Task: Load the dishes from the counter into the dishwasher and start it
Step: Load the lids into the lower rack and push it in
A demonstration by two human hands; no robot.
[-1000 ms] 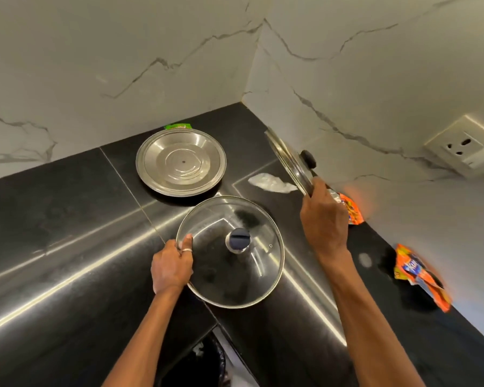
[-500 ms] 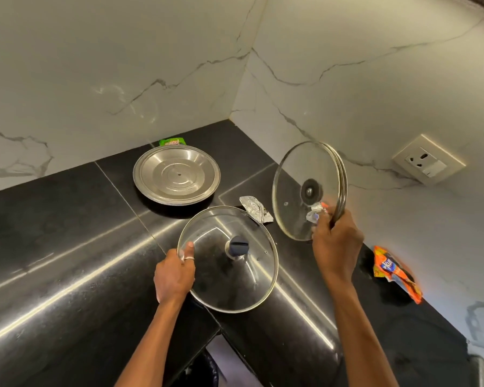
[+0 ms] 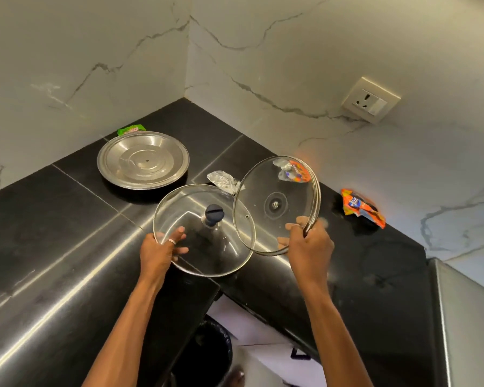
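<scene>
My left hand [image 3: 160, 251] grips the near-left rim of a glass lid with a dark knob [image 3: 207, 233], held knob up just above the black counter [image 3: 53, 247]. My right hand [image 3: 309, 247] grips the lower rim of a second glass lid [image 3: 274, 202], tilted with its underside towards me and overlapping the first lid's right edge. A steel plate [image 3: 143, 160] lies flat on the counter near the back corner.
A crumpled foil wrapper [image 3: 221, 180] lies behind the lids. An orange snack packet [image 3: 361, 208] sits at the right by the wall, another shows through the right lid. A green packet [image 3: 130, 129] peeks behind the plate. A wall socket [image 3: 370, 99] is up right. A dark bin [image 3: 207, 353] stands below.
The right hand has turned its lid to show the underside and brought it left over the other lid. The left hand has lifted its lid off the counter.
</scene>
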